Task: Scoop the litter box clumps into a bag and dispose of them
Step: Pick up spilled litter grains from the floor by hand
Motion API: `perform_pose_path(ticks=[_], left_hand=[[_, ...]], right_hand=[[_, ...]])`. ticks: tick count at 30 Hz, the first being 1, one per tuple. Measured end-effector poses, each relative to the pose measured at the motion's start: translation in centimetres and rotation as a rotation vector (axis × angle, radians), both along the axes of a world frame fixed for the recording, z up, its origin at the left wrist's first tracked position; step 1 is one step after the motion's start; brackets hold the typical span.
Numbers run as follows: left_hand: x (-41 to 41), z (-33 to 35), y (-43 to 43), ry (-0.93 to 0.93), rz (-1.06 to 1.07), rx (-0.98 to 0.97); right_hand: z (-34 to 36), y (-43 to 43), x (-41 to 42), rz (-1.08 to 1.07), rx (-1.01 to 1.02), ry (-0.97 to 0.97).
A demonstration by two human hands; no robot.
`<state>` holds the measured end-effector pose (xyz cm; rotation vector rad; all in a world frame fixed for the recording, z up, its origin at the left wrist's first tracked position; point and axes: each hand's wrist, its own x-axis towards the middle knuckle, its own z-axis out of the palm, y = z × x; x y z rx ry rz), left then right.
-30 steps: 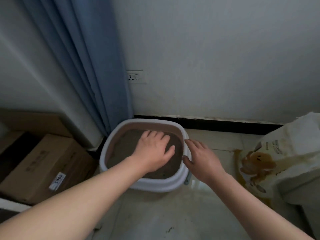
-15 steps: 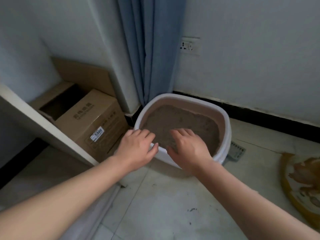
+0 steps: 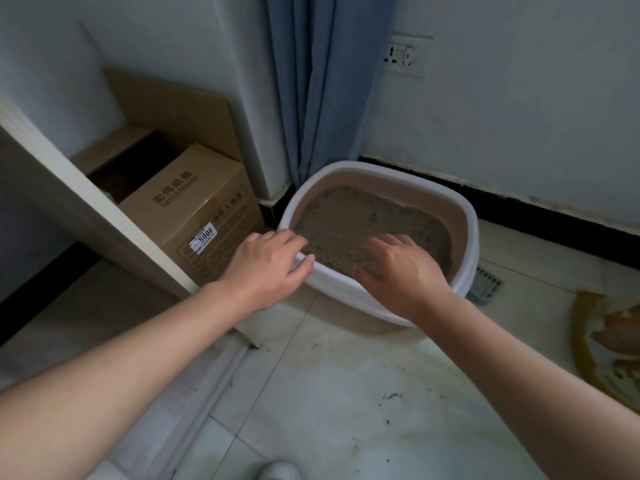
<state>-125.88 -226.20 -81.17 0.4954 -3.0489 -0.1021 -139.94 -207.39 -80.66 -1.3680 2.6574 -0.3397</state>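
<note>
Left hand point(image 3: 268, 268) and right hand point(image 3: 403, 275) had shifted onto the litter box point(image 3: 471, 237) near rim; fingers gripped it; scooping remained pending.

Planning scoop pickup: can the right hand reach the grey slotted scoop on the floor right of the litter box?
Probably yes, once it lets go: right hand holds the litter box rim; the scoop lies on open floor just beside the box.

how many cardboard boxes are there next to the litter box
2: a closed box with a 5008 sticker left of the litter box, an open box behind it. The white panel may hide more.
</note>
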Motion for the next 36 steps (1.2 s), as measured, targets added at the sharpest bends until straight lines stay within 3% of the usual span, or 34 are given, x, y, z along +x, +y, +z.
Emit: perform_pose_path(ticks=[9,16,25,33,36], left_hand=[[-0.1,-1.9,1.9,-0.082,-0.122,-0.019],[-0.1,-1.4,1.8,-0.028,-0.119,0.070],[-4.6,-3.7,2.3,-0.021,-0.230,0.103],[-4.9,-6.0,4.2,0.010,-0.264,0.180],[-2.6,-7.1,5.0,-0.016,-0.310,0.116]], right_hand=[[-0.6,2.0,0.0,-0.016,0.086,0.000],[0.3,1.9,0.5,0.006,0.049,0.025],[-0.6,3.3,-2.2,-0.019,0.231,0.067],[-3.3,4.6,-1.7,-0.165,0.172,0.008],[-4.4,5.3,0.1,-0.165,0.110,-0.002]])
